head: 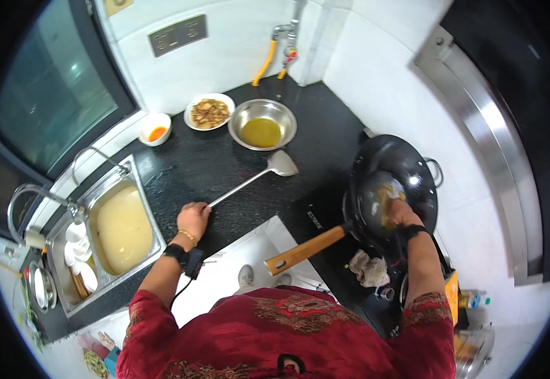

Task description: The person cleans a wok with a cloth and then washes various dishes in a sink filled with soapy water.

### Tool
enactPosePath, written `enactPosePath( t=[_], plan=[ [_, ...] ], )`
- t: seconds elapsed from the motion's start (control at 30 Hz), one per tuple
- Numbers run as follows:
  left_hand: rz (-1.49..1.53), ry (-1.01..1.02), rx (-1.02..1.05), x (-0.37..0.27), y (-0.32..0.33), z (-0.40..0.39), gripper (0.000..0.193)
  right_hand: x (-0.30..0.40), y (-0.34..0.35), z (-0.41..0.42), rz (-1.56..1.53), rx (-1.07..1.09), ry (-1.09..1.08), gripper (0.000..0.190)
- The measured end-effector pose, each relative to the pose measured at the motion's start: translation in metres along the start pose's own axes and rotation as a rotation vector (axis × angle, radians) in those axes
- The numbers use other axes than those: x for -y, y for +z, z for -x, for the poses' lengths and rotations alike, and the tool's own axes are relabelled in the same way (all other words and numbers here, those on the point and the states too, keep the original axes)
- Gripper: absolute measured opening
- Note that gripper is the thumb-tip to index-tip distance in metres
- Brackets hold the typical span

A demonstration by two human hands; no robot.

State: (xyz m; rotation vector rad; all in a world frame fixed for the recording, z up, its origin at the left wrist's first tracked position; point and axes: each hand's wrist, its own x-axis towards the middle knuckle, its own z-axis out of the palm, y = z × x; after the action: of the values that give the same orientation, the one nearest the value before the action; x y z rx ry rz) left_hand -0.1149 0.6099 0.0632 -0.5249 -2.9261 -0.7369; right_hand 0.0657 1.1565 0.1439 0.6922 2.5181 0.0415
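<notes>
My left hand (193, 221) is closed around the end of a long-handled metal wok spatula (241, 186). The spatula's flat blade lies on the black countertop near a steel bowl. My right hand (402, 214) reaches down into a black wok (386, 156) on the cooktop. Its fingers press a yellowish and whitish wad (388, 192), perhaps a cloth, against the wok's inner surface. Blur and the hand hide part of the wad. The wok's wooden handle (305, 249) points towards my body.
A steel bowl of yellow-green liquid (284, 121), a plate of browned food pieces (210, 113) and a white bowl with orange liquid (154, 129) stand along the wall. Cloudy liquid fills a sink basin (123, 230); dishes sit beside it. A crumpled rag (368, 269) lies near the wok.
</notes>
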Motion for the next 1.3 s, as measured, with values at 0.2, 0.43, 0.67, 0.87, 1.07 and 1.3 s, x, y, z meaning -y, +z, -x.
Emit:
enactPosePath(
  t=[0.2,0.43,0.67,0.87,1.07,1.3],
  plan=[
    [-0.237,0.085,-0.087,-0.022,0.000,0.002,0.015,-0.031,0.033,-0.028,0.028,0.010,-0.087,0.029],
    [0.880,0.091,0.647,-0.121,-0.035,0.010,0.025,-0.042,0.047,-0.037,0.058,-0.006,-0.104,0.032],
    [0.688,0.364,1.035,-0.192,-0.080,0.028,0.061,0.012,-0.018,0.020,-0.204,-0.003,-0.011,0.045],
    [0.240,0.534,0.842,-0.210,-0.078,0.031,0.059,-0.006,0.005,0.016,-0.127,-0.104,-0.028,0.039],
    [-0.082,0.581,0.470,-0.213,-0.067,0.011,0.040,-0.013,-0.010,0.028,-0.048,0.016,-0.067,0.041],
    [-0.156,0.543,0.594,-0.217,-0.068,-0.005,0.021,0.004,-0.033,0.089,-0.473,-0.199,-0.463,0.044]
  ],
)
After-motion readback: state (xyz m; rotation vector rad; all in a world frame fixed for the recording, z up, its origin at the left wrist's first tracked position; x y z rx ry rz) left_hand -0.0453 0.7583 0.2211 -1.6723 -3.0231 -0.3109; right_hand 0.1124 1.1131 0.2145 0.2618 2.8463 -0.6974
